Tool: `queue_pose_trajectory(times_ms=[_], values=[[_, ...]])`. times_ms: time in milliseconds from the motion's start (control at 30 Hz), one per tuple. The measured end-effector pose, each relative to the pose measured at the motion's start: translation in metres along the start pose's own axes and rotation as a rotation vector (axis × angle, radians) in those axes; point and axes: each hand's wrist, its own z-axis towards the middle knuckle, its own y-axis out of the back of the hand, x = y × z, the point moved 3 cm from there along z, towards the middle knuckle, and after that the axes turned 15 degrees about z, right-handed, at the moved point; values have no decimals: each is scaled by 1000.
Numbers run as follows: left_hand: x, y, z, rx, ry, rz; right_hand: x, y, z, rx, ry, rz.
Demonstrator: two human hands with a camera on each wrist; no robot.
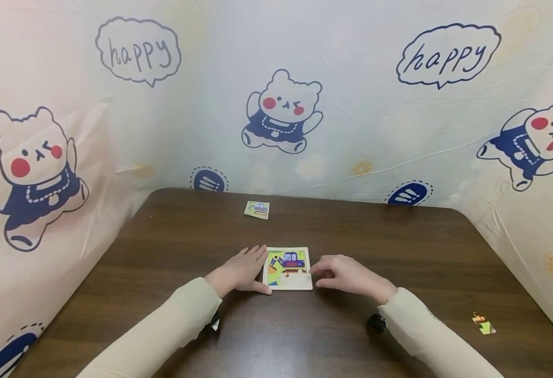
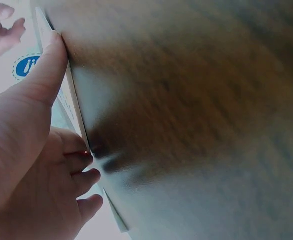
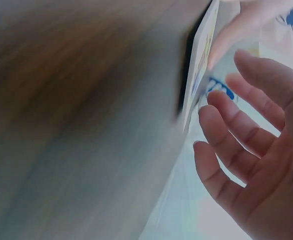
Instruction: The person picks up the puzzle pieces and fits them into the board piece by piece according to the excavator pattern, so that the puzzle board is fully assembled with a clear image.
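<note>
A small square puzzle board [image 1: 287, 269] with a blue vehicle picture lies flat on the dark wooden table [image 1: 399, 241], in the middle. My left hand [image 1: 250, 268] rests at its left side with the fingers stretched along the edge. Its thumb [image 2: 46, 70] presses against the board's rim [image 2: 77, 112]. My right hand [image 1: 322, 273] lies at the right side, fingers relaxed, and its fingertips [image 3: 211, 115] are just off the board's edge [image 3: 202, 65]. Neither hand holds anything. Both arms wear cream sleeves.
One loose puzzle piece [image 1: 256, 209] lies near the table's far edge. Another piece [image 1: 483, 324] sits at the near right. A plastic sheet printed with bears and "happy" bubbles [image 1: 283, 113] walls in the table on three sides.
</note>
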Motion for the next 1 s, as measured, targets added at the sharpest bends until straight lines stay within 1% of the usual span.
queue_pose_trajectory(times_ms=[133, 300, 567, 833, 900, 1000], values=[[0, 0, -1, 5, 0, -2, -10, 11, -26, -20, -26, 16], [0, 1, -2, 4, 3, -2, -22, 22, -57, -29, -29, 38], [1, 1, -2, -1, -1, -6, -40, 37, -103, -37, -117, 115], [0, 2, -2, 9, 1, -1, -58, 47, -141, 7, -147, 126], [0, 0, -1, 9, 4, 6, -61, 48, -149, 25, -158, 146], [0, -1, 0, 10, 6, 18, -65, 48, -160, 43, -150, 183]])
